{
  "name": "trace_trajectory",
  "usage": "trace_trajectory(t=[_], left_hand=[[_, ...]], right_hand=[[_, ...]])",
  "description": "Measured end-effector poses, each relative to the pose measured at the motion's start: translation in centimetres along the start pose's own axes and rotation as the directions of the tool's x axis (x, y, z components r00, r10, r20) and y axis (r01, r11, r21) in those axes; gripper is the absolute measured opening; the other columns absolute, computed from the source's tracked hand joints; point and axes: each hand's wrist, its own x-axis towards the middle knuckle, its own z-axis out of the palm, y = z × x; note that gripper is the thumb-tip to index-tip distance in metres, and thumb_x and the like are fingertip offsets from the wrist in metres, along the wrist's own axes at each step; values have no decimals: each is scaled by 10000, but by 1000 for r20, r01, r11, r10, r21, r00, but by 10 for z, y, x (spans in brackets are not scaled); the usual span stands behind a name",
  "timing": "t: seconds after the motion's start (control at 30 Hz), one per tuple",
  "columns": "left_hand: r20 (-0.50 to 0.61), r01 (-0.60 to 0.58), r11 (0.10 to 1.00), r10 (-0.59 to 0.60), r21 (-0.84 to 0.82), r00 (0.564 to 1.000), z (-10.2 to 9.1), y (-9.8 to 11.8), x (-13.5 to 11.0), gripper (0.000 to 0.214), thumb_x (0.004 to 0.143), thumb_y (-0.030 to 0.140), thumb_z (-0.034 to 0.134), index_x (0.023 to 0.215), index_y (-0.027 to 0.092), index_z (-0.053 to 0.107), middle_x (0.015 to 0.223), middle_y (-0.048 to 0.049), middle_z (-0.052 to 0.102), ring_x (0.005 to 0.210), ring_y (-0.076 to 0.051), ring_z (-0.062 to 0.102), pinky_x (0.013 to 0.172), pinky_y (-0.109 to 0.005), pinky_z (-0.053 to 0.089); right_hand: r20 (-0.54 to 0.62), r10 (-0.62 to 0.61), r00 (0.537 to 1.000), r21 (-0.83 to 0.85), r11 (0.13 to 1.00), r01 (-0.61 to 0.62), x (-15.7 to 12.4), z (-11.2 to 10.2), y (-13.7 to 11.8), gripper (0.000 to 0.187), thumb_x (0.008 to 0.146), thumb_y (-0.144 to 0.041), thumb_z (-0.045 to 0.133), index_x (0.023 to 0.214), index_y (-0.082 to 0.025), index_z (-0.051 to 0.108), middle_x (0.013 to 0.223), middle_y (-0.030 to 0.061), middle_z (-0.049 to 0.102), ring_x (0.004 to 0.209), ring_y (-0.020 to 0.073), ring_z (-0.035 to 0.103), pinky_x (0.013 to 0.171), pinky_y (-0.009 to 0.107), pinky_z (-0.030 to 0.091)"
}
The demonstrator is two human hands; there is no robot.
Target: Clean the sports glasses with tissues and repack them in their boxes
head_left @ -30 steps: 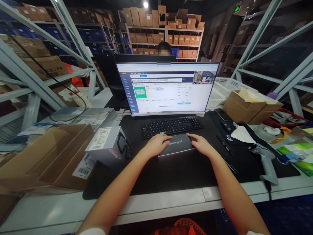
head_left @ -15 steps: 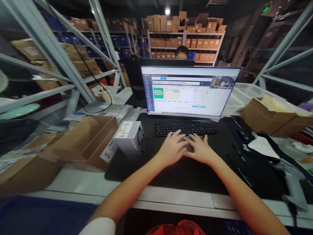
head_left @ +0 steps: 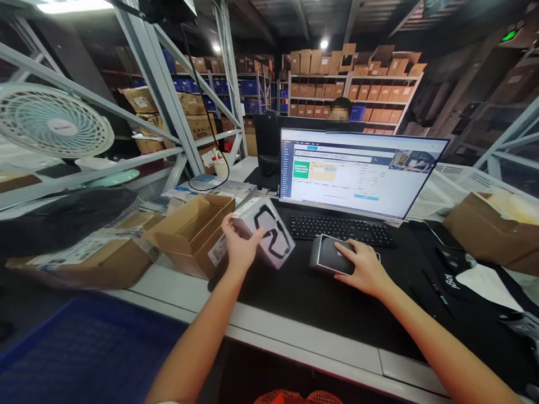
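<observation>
My left hand (head_left: 243, 242) grips a white product box (head_left: 275, 233) by its left side, tilted above the black desk mat (head_left: 286, 297). A black looped shape is printed on the face of that box. Around a small black box (head_left: 330, 255) with pale edges, my right hand (head_left: 364, 265) is closed from above and the right, just in front of the keyboard (head_left: 343, 229). Left of the white box stands an open cardboard carton (head_left: 189, 235) with its flaps up.
A monitor (head_left: 337, 191) shows a web page behind the keyboard. Mouse (head_left: 452, 259), pen (head_left: 438, 289) and scanner (head_left: 520, 322) lie at right. A fan (head_left: 59, 123) stands at far left, a blue crate (head_left: 96, 342) below the desk edge. Beyond the monitor a person is partly visible.
Both hands have left the front of the keyboard. My left hand has taken up the white box and tilted it; my right hand now holds the black box. The view has turned left.
</observation>
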Motion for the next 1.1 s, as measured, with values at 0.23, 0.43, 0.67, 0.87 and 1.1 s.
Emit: trace_trajectory(t=[0.23, 0.43, 0.67, 0.87, 1.1], left_hand=[[274, 637, 565, -596, -525, 755, 74, 3, -34, 531, 759, 400, 780, 1144, 292, 431, 903, 22, 617, 661, -134, 624, 633, -331, 568], [423, 747, 486, -620, -453, 661, 80, -18, -67, 568, 760, 508, 755, 1194, 306, 450, 1027, -8, 632, 765, -158, 664, 665, -332, 569], [298, 546, 711, -457, -444, 838, 65, -21, -62, 789, 745, 331, 793, 1379, 371, 326, 1175, -30, 613, 890, -160, 650, 651, -237, 517], [338, 692, 643, -604, -329, 722, 73, -36, -74, 736, 766, 396, 766, 1358, 334, 333, 1151, -61, 623, 858, -175, 642, 581, -221, 478], [341, 686, 600, -596, -412, 727, 74, -35, -77, 732, 775, 398, 752, 1367, 383, 323, 1129, -20, 625, 878, -163, 646, 640, -247, 529]], right_hand=[[-529, 244, 813, 186, 968, -169, -53, -12, -41, 825, 790, -511, 742, 1507, -301, 392, 1428, 145, 435, 1292, 363, 488, 1062, 542, 434], [-426, 235, 874, 14, 967, -254, -68, -3, -62, 762, 810, -510, 707, 1490, -325, 417, 1380, 159, 454, 1246, 399, 497, 1015, 591, 422], [-211, 202, 956, -211, 946, -247, -49, 13, -57, 669, 852, -586, 619, 1422, -243, 544, 1333, 222, 479, 1183, 429, 519, 929, 598, 434], [-231, 274, 933, -24, 958, -287, -57, 10, -49, 929, 862, -730, 509, 1566, -161, 303, 1444, 241, 478, 1330, 438, 451, 1083, 678, 308], [-53, 752, 657, 768, 451, -455, -115, 26, -45, 673, 999, -613, 191, 1608, -378, 28, 1687, 29, 173, 1511, 303, 293, 1099, 566, 442]])
